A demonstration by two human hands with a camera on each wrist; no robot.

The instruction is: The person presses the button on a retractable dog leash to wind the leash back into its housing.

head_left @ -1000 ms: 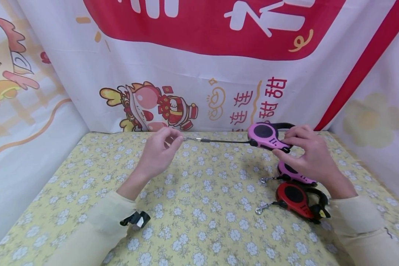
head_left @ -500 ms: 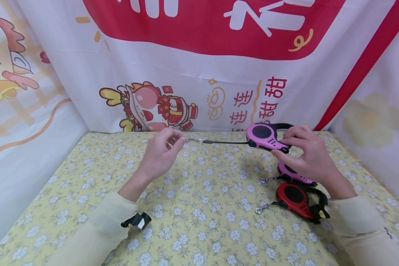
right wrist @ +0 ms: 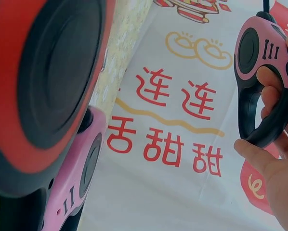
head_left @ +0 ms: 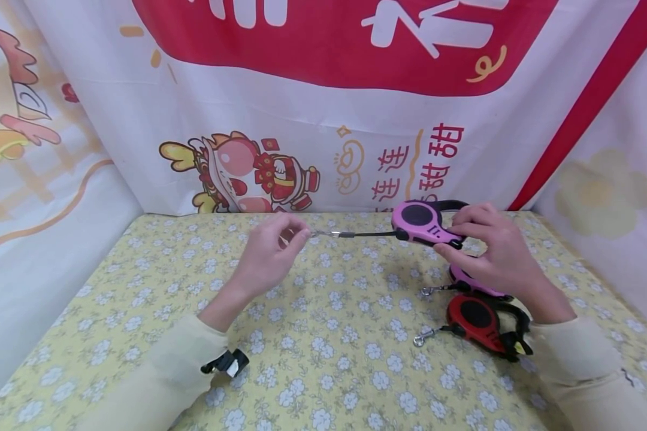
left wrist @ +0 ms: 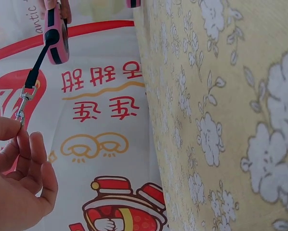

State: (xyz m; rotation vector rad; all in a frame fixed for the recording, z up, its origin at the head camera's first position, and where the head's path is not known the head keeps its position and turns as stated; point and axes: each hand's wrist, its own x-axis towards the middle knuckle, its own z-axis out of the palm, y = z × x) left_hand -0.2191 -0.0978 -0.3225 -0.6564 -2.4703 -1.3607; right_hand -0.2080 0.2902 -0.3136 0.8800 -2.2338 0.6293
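My right hand (head_left: 496,254) grips the black handle of a pink retractable dog leash (head_left: 415,216), held above the table. In the right wrist view, fingers (right wrist: 270,91) pass through the leash's handle loop (right wrist: 243,113). A short black cord (head_left: 374,234) runs from the case toward my left hand (head_left: 269,254). Thumb and forefinger of that hand pinch the end of the silver snap hook (left wrist: 23,103). Below my right hand, a second pink leash (head_left: 462,276) lies partly hidden. Nearer to me is a red leash (head_left: 473,317), its hook (head_left: 422,339) pointing left.
A yellow floral cloth (head_left: 323,359) covers the table. Behind it hangs a white and red printed curtain (head_left: 323,108), and more printed fabric (head_left: 48,197) closes the left side. A black strap (head_left: 225,363) sits on my left wrist.
My left hand has moved slightly right with the hook, and my right hand slightly left with the pink leash. The cord between them looks a little shorter. The lying leashes stay put.
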